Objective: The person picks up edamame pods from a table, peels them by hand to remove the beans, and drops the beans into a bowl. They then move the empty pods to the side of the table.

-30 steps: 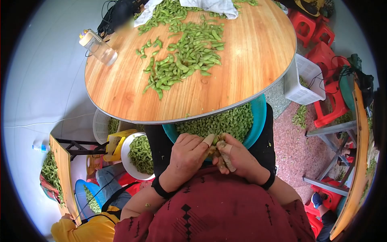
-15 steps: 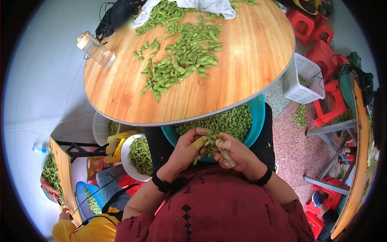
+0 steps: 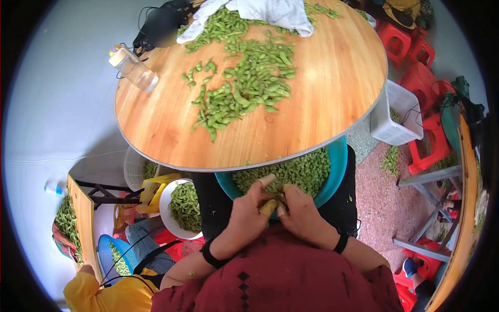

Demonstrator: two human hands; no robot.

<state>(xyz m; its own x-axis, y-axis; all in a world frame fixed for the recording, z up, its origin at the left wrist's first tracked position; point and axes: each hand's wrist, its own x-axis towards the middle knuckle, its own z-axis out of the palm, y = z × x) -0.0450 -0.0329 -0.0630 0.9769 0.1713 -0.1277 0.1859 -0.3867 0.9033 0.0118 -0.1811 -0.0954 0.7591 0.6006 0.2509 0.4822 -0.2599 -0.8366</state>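
Observation:
My left hand (image 3: 246, 212) and my right hand (image 3: 303, 214) meet over the near side of a turquoise basin (image 3: 340, 169) full of shelled green soybeans (image 3: 306, 169). Both hands are closed, thumbs and fingers pinched around a soybean pod (image 3: 279, 196) that is mostly hidden between them. My left thumb wears a yellowish finger cover, and a pale one shows on a left fingertip. Above the basin, a heap of green soybean pods (image 3: 244, 88) lies on the round wooden table (image 3: 332, 104).
A bottle (image 3: 136, 70) and a white cloth (image 3: 275, 13) are on the table. At left stand a white bucket (image 3: 169, 210) of pods and a person in a yellow sleeve (image 3: 112, 296). Right of the table are a white crate (image 3: 395, 117), red stools (image 3: 434, 143) and a metal-legged table (image 3: 452, 229).
My hands have turned and drawn closer together; the green pods that showed between them are now mostly hidden. The view has shifted slightly, so the table sits lower and farther right.

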